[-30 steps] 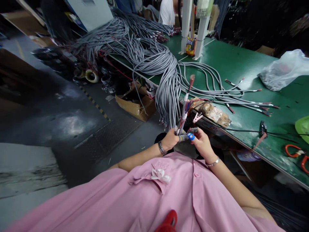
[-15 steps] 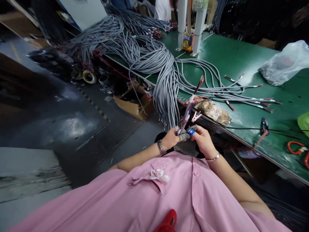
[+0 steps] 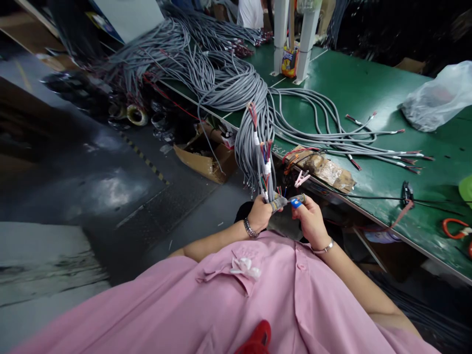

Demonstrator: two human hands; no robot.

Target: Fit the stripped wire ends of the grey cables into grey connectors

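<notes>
My left hand (image 3: 260,214) grips a short bunch of coloured wires (image 3: 264,162) with white sleeves; the bunch stands upright, and its red tips reach up in front of the hanging grey cables. My right hand (image 3: 309,217) is right beside it, fingers in grey finger cots and a blue-capped thumb pinching the lower end of the same wires. Both hands are held close to my chest, just off the edge of the green table (image 3: 350,88). A thick bundle of grey cables (image 3: 254,123) hangs over that edge right behind the hands.
Loose grey cables with red ends (image 3: 376,147) lie across the table. A taped brown packet (image 3: 326,169), a clear plastic bag (image 3: 435,98) and red-handled scissors (image 3: 455,227) rest there too. An open cardboard box (image 3: 206,160) sits on the floor. Another person (image 3: 250,12) works at the far end.
The wire bunch swung from leaning right to upright and slightly left. My hands stayed close together, and the view shifted slightly.
</notes>
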